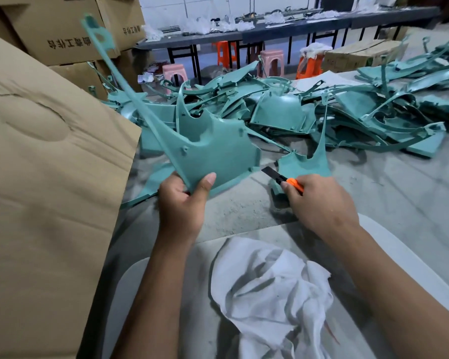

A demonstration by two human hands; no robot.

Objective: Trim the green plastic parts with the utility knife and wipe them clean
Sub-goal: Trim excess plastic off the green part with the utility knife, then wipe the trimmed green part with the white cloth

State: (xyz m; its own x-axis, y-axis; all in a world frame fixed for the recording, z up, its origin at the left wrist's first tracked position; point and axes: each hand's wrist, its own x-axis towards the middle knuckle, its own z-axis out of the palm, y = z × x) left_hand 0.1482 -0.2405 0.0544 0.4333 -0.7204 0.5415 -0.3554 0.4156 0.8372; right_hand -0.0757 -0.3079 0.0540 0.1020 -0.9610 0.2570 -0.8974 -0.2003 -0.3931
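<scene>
My left hand point(182, 203) grips the lower edge of a large green plastic part point(213, 149), thumb on its face; a long thin arm of the part reaches up to the upper left. My right hand point(319, 203) holds an orange utility knife point(283, 178) with its dark blade out, pointing up and left toward the part's lower right edge, a little apart from it. A white cloth point(267, 288) lies crumpled on my lap below both hands. Another green part point(306, 161) stands on the floor just behind the knife.
A big heap of green plastic parts point(322, 110) covers the concrete floor ahead. A large cardboard box point(44, 177) stands close on the left, more boxes point(62, 29) behind it. Plastic stools point(271, 62) and a long dark table point(270, 29) are at the back.
</scene>
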